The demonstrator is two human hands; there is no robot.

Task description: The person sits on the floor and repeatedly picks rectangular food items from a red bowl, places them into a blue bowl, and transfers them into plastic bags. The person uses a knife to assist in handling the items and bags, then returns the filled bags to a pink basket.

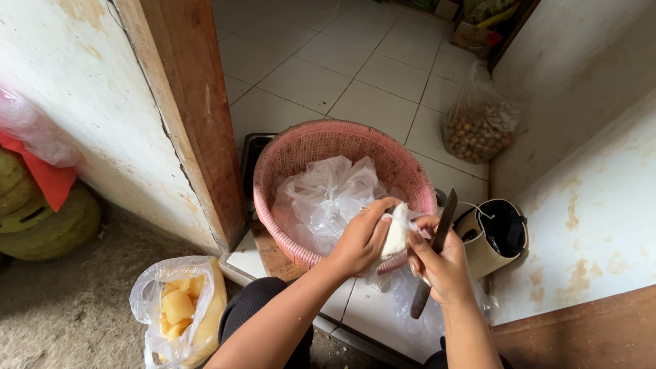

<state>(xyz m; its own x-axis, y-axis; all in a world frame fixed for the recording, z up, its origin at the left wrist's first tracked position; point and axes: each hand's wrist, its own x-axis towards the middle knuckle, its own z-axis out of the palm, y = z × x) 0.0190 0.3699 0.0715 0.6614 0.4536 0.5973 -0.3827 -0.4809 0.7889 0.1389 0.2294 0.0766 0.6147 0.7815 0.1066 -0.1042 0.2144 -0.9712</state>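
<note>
- Left hand (360, 239) clamped around a white lump (396, 229), held over the near rim of the pink basket (311, 147).
- Right hand (441, 263) closed on a knife (434, 251); blade points up, tip just beside the lump; thumb touches the lump.
- Hands close together, meeting at the lump.
- Basket lined with clear plastic (324, 198), standing on the tiled floor (355, 75) at a doorway.
- Bag of yellow pieces (179, 307) lies lower left, well apart.
- Net bag of brown nuts (478, 126) leans against the right wall.

Woven pink plastic basket (410, 179), glossy crinkled clear plastic liner (321, 198), dull metal knife (437, 239).
</note>
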